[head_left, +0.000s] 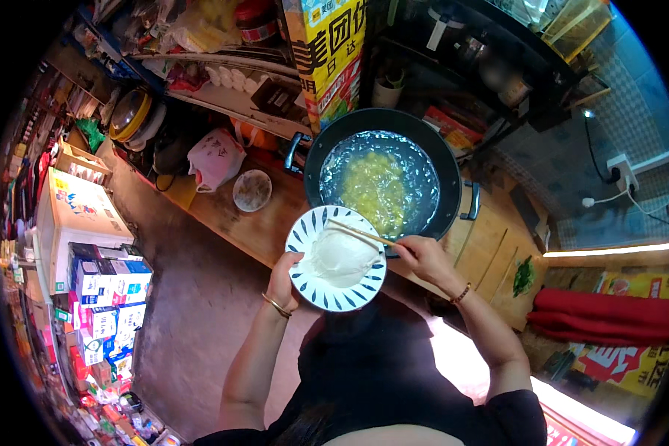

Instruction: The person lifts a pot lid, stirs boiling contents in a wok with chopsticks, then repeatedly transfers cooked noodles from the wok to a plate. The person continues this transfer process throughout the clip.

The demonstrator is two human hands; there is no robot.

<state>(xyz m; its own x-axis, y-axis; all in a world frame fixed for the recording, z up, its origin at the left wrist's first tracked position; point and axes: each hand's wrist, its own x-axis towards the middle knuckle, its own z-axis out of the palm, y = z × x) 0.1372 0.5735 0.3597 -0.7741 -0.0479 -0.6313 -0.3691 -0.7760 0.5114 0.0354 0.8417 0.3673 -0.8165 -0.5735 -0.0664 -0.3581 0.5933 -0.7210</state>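
My left hand (281,282) grips the left rim of a white plate (351,300) with dark blue leaf-shaped marks, thumb on top. A smooth mound of white dough or thick batter (340,259) covers its middle. Closed around a pair of wooden chopsticks (366,234), my right hand (426,260) lays their tips across the white mass. The plate is tilted at the near rim of a wide black two-handled pot (447,163). Inside the pot, bubbling clear liquid surrounds a yellowish patch (375,182), whose kind I cannot tell.
On the wooden counter left of the pot stand a small bowl (253,190) and a white plastic bag (215,157). Chopped greens (524,276) lie at the right, near a rolled red cloth (606,315). Plugged cords hang from a wall socket (623,172). Stacked boxes (100,279) fill the left.
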